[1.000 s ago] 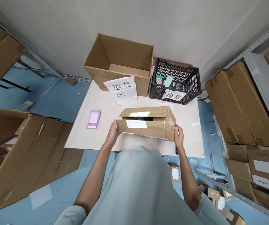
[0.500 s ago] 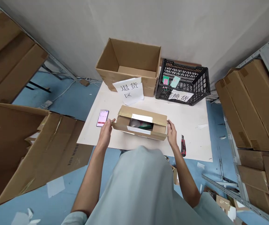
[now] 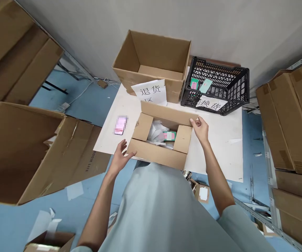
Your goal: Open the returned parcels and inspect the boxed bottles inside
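Flaps (image 3: 153, 153): both long ones swung wide since half a second back
Box (image 3: 142, 127): table (image 3: 223, 148), 6 o'clock edge
Left hand (image 3: 118, 158): box's 8 o'clock, fingers spread, thumb at near flap, nothing gripped
Right hand (image 3: 201, 130): 3 o'clock, half curled at far flap's corner, can't tell if it's pinching
Inside: green pack (image 3: 170, 136), 3 o'clock of white wrap (image 3: 155, 133)

Big brown box (image 3: 177, 87): past the left hand (image 3: 121, 156) and right hand (image 3: 200, 129); its white paper (image 3: 151, 91) said 退货, and just the top of 区 showed.
Black crate (image 3: 246, 85): past the right hand; its paper sign (image 3: 212, 103) said 换货.
Side box (image 3: 70, 150): left of the left hand; it said ROOM LIFE.
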